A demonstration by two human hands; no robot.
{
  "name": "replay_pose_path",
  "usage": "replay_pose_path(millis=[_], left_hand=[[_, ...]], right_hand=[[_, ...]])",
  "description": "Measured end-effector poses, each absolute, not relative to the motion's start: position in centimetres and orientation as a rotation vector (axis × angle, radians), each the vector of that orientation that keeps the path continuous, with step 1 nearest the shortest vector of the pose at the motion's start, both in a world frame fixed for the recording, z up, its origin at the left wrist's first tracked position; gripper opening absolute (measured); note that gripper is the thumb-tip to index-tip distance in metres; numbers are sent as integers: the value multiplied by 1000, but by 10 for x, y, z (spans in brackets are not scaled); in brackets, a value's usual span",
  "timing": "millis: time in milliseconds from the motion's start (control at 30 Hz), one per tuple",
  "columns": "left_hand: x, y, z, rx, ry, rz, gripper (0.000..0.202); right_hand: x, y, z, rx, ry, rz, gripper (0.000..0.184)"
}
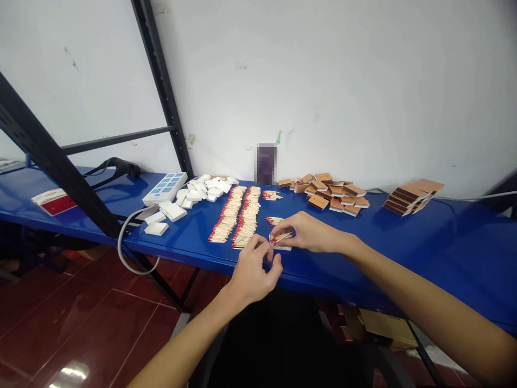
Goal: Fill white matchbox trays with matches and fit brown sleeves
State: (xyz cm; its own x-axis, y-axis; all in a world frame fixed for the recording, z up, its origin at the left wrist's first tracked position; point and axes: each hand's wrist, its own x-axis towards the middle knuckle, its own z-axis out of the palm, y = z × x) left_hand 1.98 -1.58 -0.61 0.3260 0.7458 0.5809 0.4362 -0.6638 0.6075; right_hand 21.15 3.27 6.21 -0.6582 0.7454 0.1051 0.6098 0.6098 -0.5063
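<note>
A small white matchbox tray point(281, 243) with red-tipped matches in it lies near the front edge of the blue table point(444, 242). My right hand point(309, 233) rests over the tray, fingers pinched on the matches in it. My left hand point(254, 269) is curled just left of the tray, fingertips touching its near corner. Two long rows of red-tipped matches point(238, 216) lie left of my hands. A small bunch of matches point(273, 220) sits just behind the tray.
White inner trays point(194, 195) are heaped at the back left beside a white power strip point(165, 188) with a grey cable. Brown matchbox sleeves point(331, 194) lie in a pile at the back, with a stack point(410, 197) further right. A black shelf frame point(60, 167) crosses left.
</note>
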Motion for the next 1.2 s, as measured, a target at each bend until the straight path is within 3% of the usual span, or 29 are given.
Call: replay_pose_path(millis=[500,633,833,1200], left_hand=[[20,-14,-7,2257,1073,1208,19],[21,-14,-8,2262,1100,1217,17],[21,-15,-9,2260,1111,1213,15],[20,-16,-6,2281,1111,1210,14]], right_hand=[[237,25,67,-1294,-2438,528,37],[241,24,68,-1348,-2441,651,40],[243,32,56,-1311,-2378,840,34],[235,30,57,-1257,-2389,805,31]])
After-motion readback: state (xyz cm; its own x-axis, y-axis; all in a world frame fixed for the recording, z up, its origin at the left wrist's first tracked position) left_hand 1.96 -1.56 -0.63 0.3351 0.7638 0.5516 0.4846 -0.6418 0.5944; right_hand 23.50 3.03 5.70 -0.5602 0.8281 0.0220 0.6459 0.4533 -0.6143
